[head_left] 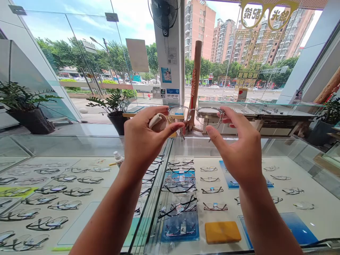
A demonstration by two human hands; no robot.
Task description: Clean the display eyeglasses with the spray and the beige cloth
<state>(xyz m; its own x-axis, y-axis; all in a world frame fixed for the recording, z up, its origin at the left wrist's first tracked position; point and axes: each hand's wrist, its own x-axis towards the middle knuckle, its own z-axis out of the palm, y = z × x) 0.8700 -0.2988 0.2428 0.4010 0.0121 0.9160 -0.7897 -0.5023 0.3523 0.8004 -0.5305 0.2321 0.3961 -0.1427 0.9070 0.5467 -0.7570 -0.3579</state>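
Observation:
Raised above the glass counter, a pair of clear-rimmed eyeglasses (192,112) is held level between my two hands. At the left end of the frame, the fingers of my left hand (142,141) grip the rim, with the thumb below. A rounded beige object (158,123) is tucked between the thumb and index finger of that hand; its kind is unclear. My right hand (243,148) pinches the right end of the frame, index finger on top and thumb underneath. The temple tips hang below the lenses, partly hidden.
Beneath my arms, the glass display case (186,141) holds rows of eyeglasses (212,190) and an orange-yellow case (222,232). A white bottle (118,158) stands beside my left forearm. Farther off are potted plants (117,106), a wooden post (197,71), a wall fan (164,16) and shop windows.

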